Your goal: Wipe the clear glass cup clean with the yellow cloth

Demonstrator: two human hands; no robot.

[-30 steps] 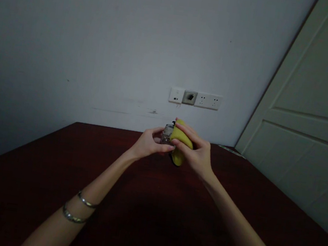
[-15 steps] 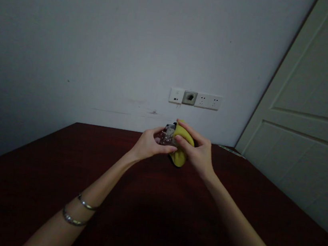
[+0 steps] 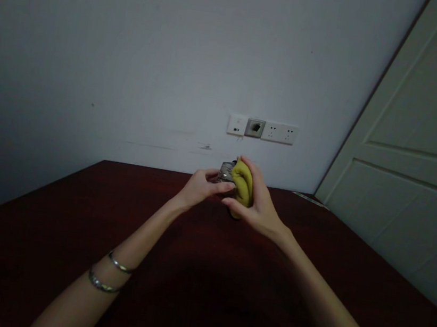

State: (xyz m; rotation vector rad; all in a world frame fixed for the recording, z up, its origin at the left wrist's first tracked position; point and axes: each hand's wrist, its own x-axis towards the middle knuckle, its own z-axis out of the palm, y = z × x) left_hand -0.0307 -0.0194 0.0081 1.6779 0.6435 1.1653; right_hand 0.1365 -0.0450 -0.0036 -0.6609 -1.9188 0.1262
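My left hand [image 3: 201, 187] grips a small glassy, see-through container [image 3: 226, 172] from the left, its fingers curled around the exposed end. A yellow cloth [image 3: 243, 185] is bunched over the container's right part, hiding that end. My right hand [image 3: 256, 206] cups the cloth from the right and presses it against the container. The two hands nearly meet at the container, held above the table. Several silver bangles [image 3: 111, 274] circle my left forearm.
A dark red wooden table [image 3: 202, 290] lies under my arms, and a pale wall stands behind it. A white wall socket panel [image 3: 263, 130] sits above the table's far edge. A cream panelled door [image 3: 416, 130] stands at the right.
My right hand has turned and now wraps the cloth more tightly around the container, with its palm further round the right side. The left hand has hardly moved.
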